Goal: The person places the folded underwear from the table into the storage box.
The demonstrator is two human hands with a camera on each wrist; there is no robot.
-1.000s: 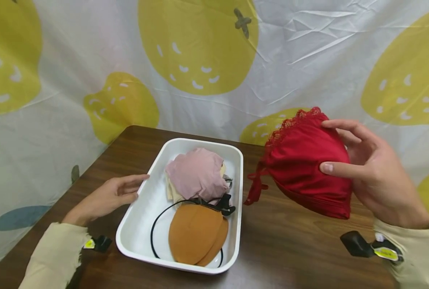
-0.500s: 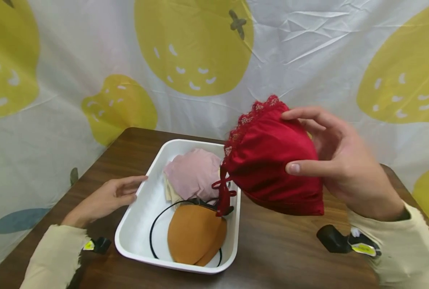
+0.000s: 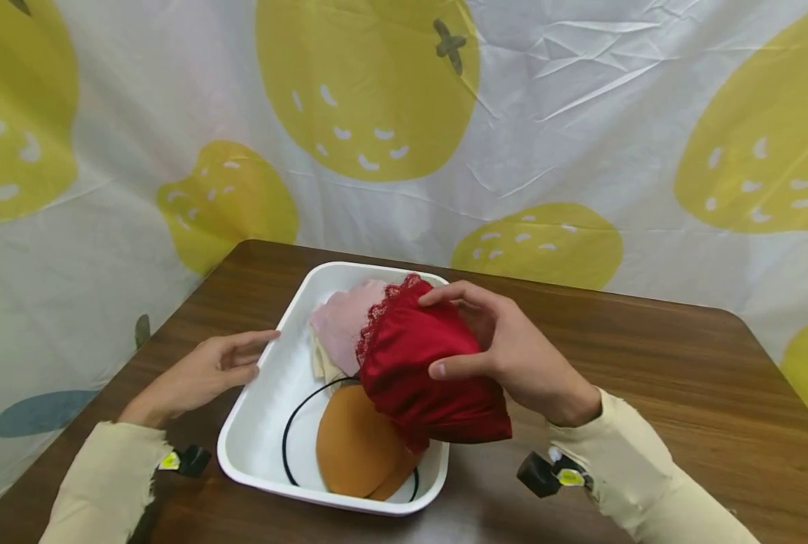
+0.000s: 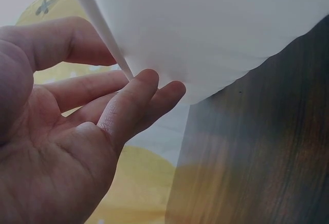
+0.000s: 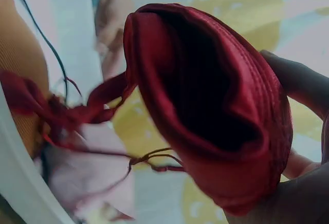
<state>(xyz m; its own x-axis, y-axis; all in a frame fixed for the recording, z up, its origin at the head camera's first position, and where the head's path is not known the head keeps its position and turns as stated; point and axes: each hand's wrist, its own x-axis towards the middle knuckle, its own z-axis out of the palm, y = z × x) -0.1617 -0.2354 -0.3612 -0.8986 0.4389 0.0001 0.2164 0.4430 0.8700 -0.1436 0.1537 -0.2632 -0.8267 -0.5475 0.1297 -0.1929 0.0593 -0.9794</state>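
Note:
My right hand grips a folded red bra with lace trim, thumb on the near side and fingers over the top. The bra hangs over the right side of a white plastic tub. In the right wrist view, the red bra shows its hollow fold, and its straps dangle toward the tub's contents. My left hand touches the tub's left rim with extended fingers. Inside the tub lie a pink garment and orange-brown cups with a thin black cord; the red bra partly covers both.
The tub stands on a dark wooden table. Behind the table hangs a white curtain printed with yellow fruit. Small black devices are strapped at both wrists, including the right wrist device.
My right hand has carried the red bra leftward and down from the right of the tub to over its right half. The left hand and the tub have stayed in place.

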